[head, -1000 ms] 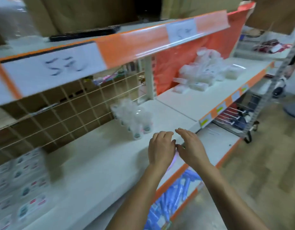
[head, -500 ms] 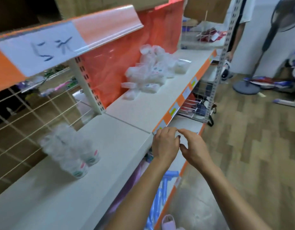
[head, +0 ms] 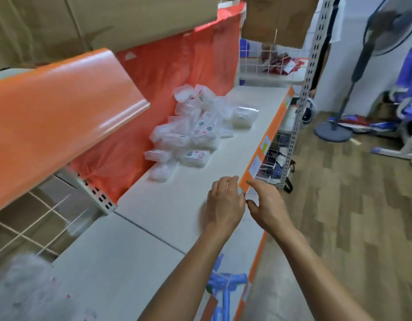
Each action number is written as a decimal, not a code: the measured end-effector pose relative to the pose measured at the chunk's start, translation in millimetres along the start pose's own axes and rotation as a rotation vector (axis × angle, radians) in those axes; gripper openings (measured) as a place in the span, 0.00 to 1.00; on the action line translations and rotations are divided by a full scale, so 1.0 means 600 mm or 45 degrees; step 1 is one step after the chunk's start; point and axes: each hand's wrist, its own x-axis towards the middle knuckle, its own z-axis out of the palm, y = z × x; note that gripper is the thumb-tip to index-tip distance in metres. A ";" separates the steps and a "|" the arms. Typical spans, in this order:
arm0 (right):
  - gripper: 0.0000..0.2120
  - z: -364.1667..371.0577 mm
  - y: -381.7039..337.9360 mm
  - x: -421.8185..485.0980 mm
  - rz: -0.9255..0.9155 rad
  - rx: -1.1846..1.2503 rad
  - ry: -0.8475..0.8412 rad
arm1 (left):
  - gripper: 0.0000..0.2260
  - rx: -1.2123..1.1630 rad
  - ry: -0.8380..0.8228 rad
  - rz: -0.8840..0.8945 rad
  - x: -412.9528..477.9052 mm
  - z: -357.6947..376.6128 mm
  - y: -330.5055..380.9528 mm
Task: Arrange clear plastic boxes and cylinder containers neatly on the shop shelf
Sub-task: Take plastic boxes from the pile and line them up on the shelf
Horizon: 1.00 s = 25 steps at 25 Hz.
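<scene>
Both hands meet at the front edge of the white shelf (head: 168,205), beside the near end of the orange price strip (head: 265,144). Left hand (head: 226,202): fingers curled at the lip. Right hand (head: 267,205): forefinger and thumb slightly apart. Cannot tell whether either holds anything. Clear plastic boxes (head: 193,130) heaped further along against the orange backing sheet (head: 177,66). Cylinder containers (head: 22,293) blurred, near left.

Left hand (head: 224,202) and right hand (head: 267,206) moved right along shelf (head: 223,163).
</scene>
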 end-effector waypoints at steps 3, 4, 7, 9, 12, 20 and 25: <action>0.22 0.017 -0.005 0.055 -0.035 0.042 -0.018 | 0.19 0.063 0.080 -0.068 0.038 0.020 -0.034; 0.22 0.025 -0.003 0.079 -0.067 0.060 -0.042 | 0.20 0.092 0.084 -0.102 0.053 0.026 -0.046; 0.24 0.047 0.003 0.154 -0.158 0.091 -0.145 | 0.24 0.200 0.068 -0.290 0.095 0.042 -0.076; 0.25 0.053 0.005 0.204 -0.231 0.100 -0.200 | 0.25 0.239 0.079 -0.436 0.124 0.052 -0.092; 0.26 0.052 0.003 0.272 -0.292 0.126 -0.204 | 0.25 0.283 0.128 -0.590 0.163 0.066 -0.107; 0.28 0.070 0.009 0.380 -0.423 0.235 -0.231 | 0.25 0.386 0.200 -0.795 0.189 0.106 -0.123; 0.32 0.087 0.008 0.417 -0.547 0.320 -0.378 | 0.24 0.393 0.229 -0.887 0.201 0.112 -0.119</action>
